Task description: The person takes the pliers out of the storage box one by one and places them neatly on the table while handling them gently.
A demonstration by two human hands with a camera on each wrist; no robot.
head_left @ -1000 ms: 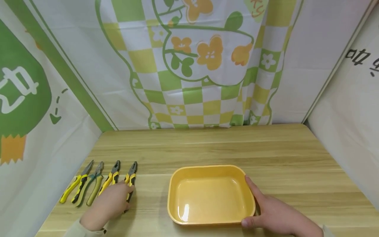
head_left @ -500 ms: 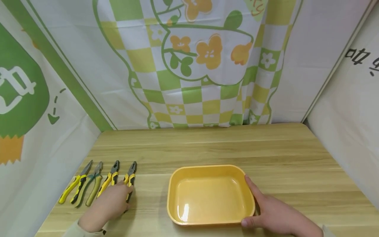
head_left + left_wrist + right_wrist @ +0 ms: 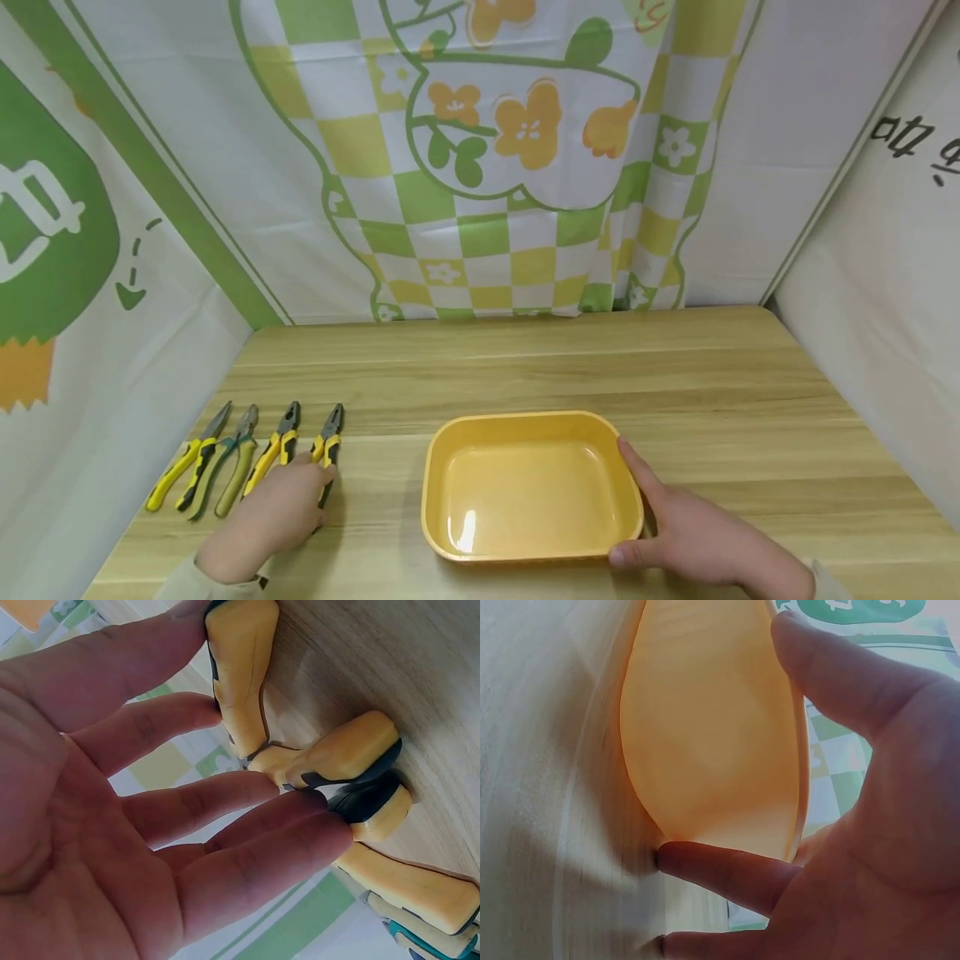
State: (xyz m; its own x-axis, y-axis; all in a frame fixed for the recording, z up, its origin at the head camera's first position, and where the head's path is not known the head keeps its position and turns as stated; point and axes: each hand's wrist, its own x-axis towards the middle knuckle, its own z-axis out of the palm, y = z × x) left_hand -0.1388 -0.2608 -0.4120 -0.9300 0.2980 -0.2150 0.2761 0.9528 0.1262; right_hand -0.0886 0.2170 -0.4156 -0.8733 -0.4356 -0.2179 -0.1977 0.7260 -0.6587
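Observation:
Four-sided and shallow, a yellow plastic basin [image 3: 540,500] sits on the table in the head view. My right hand [image 3: 693,533] spans its right end, thumb at the near corner and a finger at the far one. In the right wrist view those fingers look straight against the basin [image 3: 712,727]. At left, my left hand [image 3: 285,504] reaches over the rightmost yellow-and-black pliers [image 3: 332,429]. The left wrist view has its thumb and nearly straight fingers touching a spread handle of the pliers [image 3: 244,660]. Part of the pliers is hidden under the hand.
Left of the hand lie more pliers in a row: yellow-and-black pliers [image 3: 287,429], green-handled pliers [image 3: 243,467] and long-nosed pliers [image 3: 206,450]. Bare wooden table [image 3: 525,358] extends behind them. Printed cloth [image 3: 517,208] walls surround the table.
Both hands, the basin and the pliers stay in place. The head view has shifted very slightly.

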